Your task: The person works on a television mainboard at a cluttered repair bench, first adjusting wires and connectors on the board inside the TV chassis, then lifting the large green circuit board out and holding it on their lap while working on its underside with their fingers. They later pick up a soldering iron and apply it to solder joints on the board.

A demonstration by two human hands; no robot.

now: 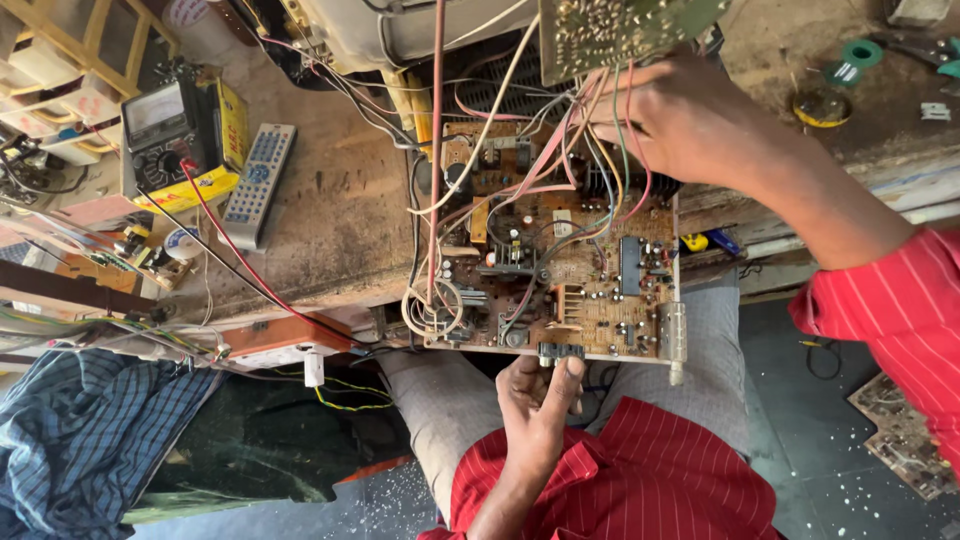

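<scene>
Two hands work on one brown circuit board (560, 270) that lies half on the counter (340, 210) edge, half over the person's lap. Left hand (537, 395) pinches the board's near-edge connector block (560, 351). Right hand (680, 120), grip closed, gathers coloured wires (600, 170) under a green board (620, 30). Farther left lie a remote control (257, 183) and multimeter (160, 130).
</scene>
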